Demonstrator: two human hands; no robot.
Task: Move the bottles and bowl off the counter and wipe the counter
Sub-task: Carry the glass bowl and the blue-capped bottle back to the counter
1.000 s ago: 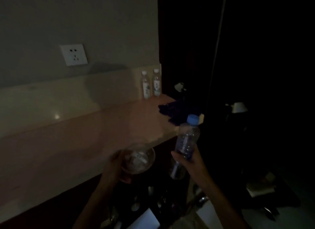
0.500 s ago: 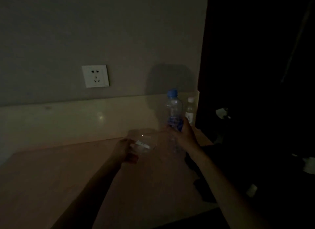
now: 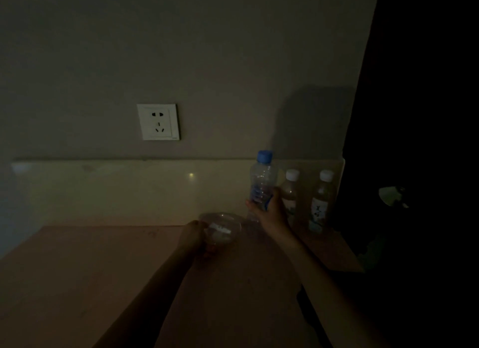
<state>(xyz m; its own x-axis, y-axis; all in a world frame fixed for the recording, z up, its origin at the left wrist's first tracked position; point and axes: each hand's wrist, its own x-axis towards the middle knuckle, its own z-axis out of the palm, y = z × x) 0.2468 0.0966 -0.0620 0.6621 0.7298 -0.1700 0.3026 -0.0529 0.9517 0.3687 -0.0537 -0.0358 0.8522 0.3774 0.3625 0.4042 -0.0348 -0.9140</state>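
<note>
The room is dim. My right hand (image 3: 272,213) grips a clear plastic bottle with a blue cap (image 3: 261,179), held upright near the back of the pale counter (image 3: 90,277). My left hand (image 3: 193,237) holds a clear glass bowl (image 3: 221,228) by its left rim, low over the counter; whether it touches the surface I cannot tell. Two white-capped bottles with labels (image 3: 290,192) (image 3: 321,202) stand at the counter's back right corner, just right of my right hand.
A pale backsplash (image 3: 116,189) runs along the wall, with a white wall socket (image 3: 158,122) above it. Right of the counter's edge everything is dark; a pale object (image 3: 391,196) shows there, and a dark shape (image 3: 311,308) lies at the counter's front right.
Both hands have come from below the counter's front edge up over the counter toward the back wall, carrying the bowl and blue-capped bottle. The two white-capped bottles stand where they were.
</note>
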